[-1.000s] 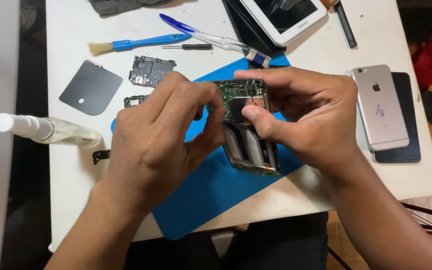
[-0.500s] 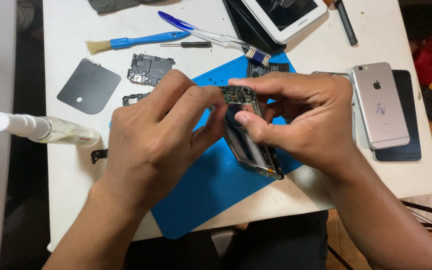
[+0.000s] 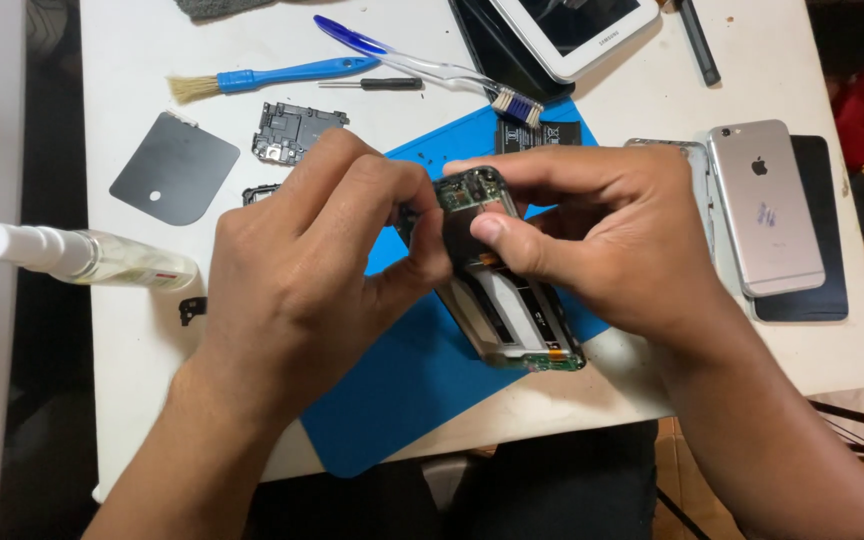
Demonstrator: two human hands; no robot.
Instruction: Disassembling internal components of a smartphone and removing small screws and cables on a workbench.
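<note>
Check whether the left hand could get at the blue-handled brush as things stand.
Probably yes. The left hand is busy on the opened phone, but the brush lies in the open on the table beyond it, with nothing over it.

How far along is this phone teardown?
Done: the dark back cover and a black inner frame piece lie off on the white table. In hand: the left hand and right hand grip the opened phone over the blue mat, fingers at its top end. Left: its board looks mounted.
</note>
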